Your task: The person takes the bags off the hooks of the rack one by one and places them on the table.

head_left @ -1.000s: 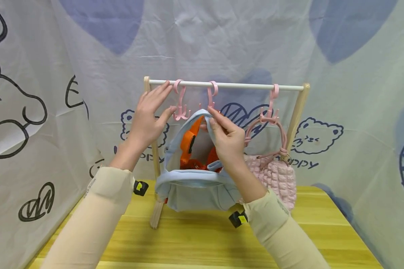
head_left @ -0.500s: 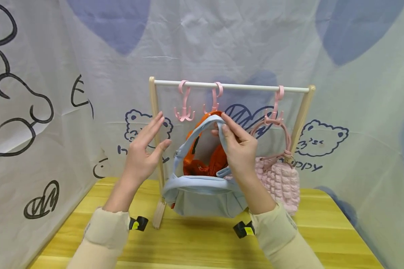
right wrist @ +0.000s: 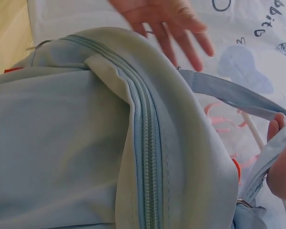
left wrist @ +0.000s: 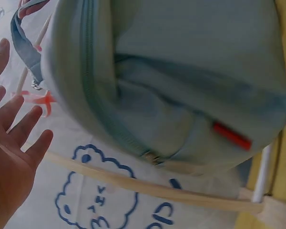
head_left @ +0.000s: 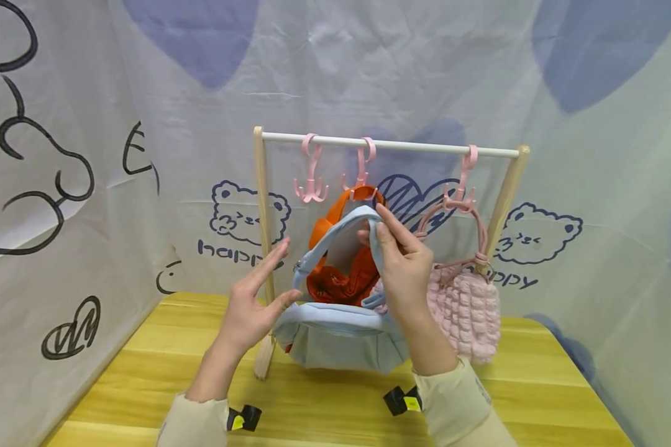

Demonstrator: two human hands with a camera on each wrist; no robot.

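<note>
A light blue backpack [head_left: 346, 347] with a zipped front hangs from my right hand [head_left: 407, 267], which pinches its strap [head_left: 335, 234] near the top of the loop. My left hand [head_left: 251, 313] is held up beside the strap's left side, fingers spread and holding nothing. Behind the strap, an orange bag [head_left: 343, 287] hangs with its handle at the middle pink hook [head_left: 362, 161]; its lower part is hidden. The left wrist view shows the backpack's side, a red tag [left wrist: 232, 136] and my left palm [left wrist: 14, 157]. In the right wrist view the zipper [right wrist: 150, 157] runs down the backpack.
A small rack with a white bar [head_left: 419, 146] and wooden posts stands on the yellow wood table [head_left: 145, 372]. On its right hook [head_left: 467, 162] hangs a quilted pink handbag [head_left: 472, 313]. The left hook [head_left: 312, 186] bears nothing. Printed cloth [head_left: 313, 62] closes the back and sides.
My right hand has lowered the blue backpack, baring the orange handle at the middle hook. My left hand has dropped from beside the bar and left hook to near the backpack's top.
</note>
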